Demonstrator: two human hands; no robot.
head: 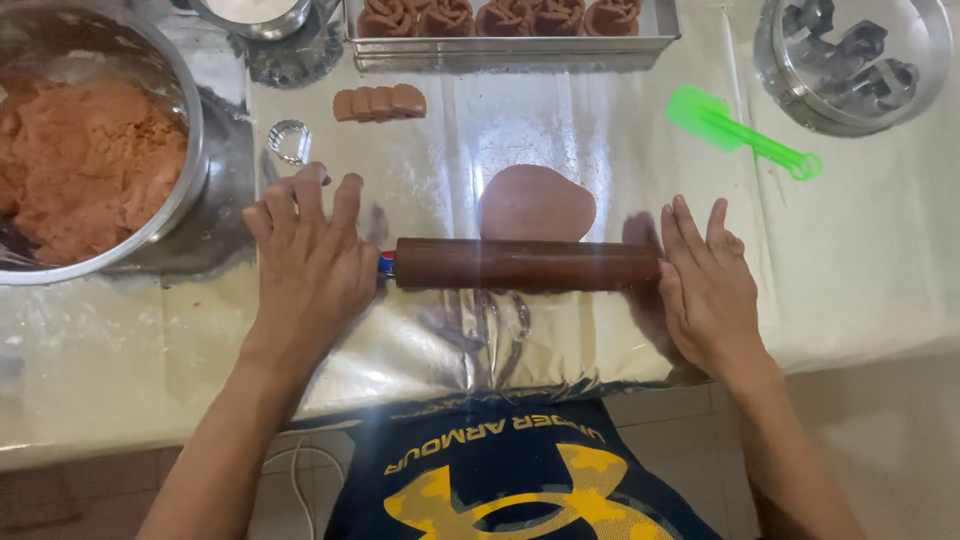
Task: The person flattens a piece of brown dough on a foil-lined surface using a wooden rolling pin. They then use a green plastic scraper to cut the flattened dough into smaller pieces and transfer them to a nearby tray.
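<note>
Hands lie flat with fingers spread, the left hand (pixel 312 262) and the right hand (pixel 705 280) each pressing an end of a brown rolling pin (pixel 527 264) on the foil-covered table (pixel 150 340). Just beyond the pin, between the hands, sits a flattened dough disc (pixel 536 202). A metal bowl of dough (pixel 85 160) stands beyond the left hand, a green spatula (pixel 740 133) beyond the right.

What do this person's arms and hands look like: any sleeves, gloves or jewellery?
Both forearms are bare, with no sleeves in view. The left hand and right hand wear no gloves, and no rings, watch or bracelets show. Nails look short and unpainted.
</note>
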